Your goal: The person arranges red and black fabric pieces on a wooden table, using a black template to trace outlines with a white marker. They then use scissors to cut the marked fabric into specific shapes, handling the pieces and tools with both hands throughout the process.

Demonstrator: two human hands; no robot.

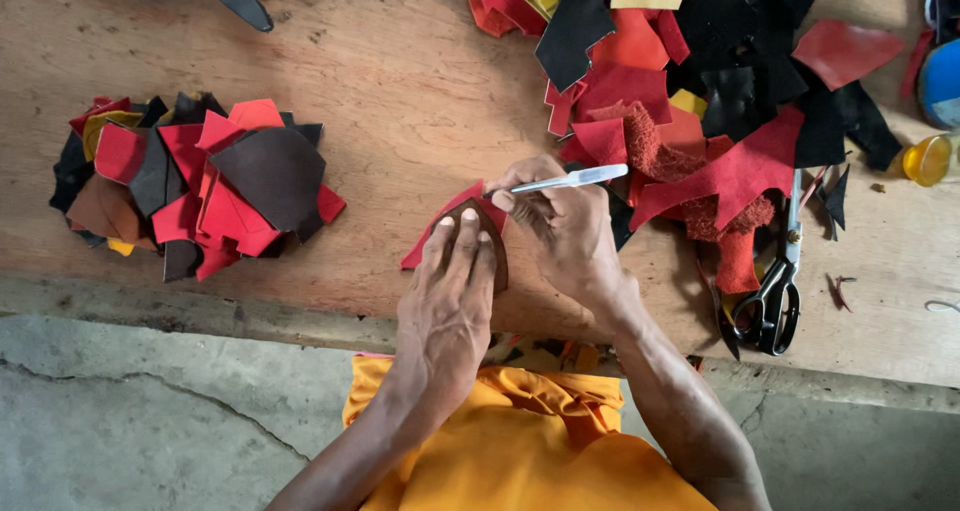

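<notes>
On the wooden table (400, 81), between two heaps of leather scraps, the left hand (447, 301) is lying flat on a brown template (492, 233) over a red piece (432, 239), fingers spread, clasping nothing. Pressing firmly should be stopping slips. Its rounded tip is pointing away, long axis running front to back. The right hand (565, 229) is pinching a white pen (572, 179), tracing the edge.

Bare forearms, bare left hand (447, 301) and right hand (565, 233), orange-yellow garment (520, 441) below.

Leather craft workshop: worn wooden bench (400, 81), heaped leather offcuts (700, 71), shears (775, 296), concrete floor (150, 421).
</notes>
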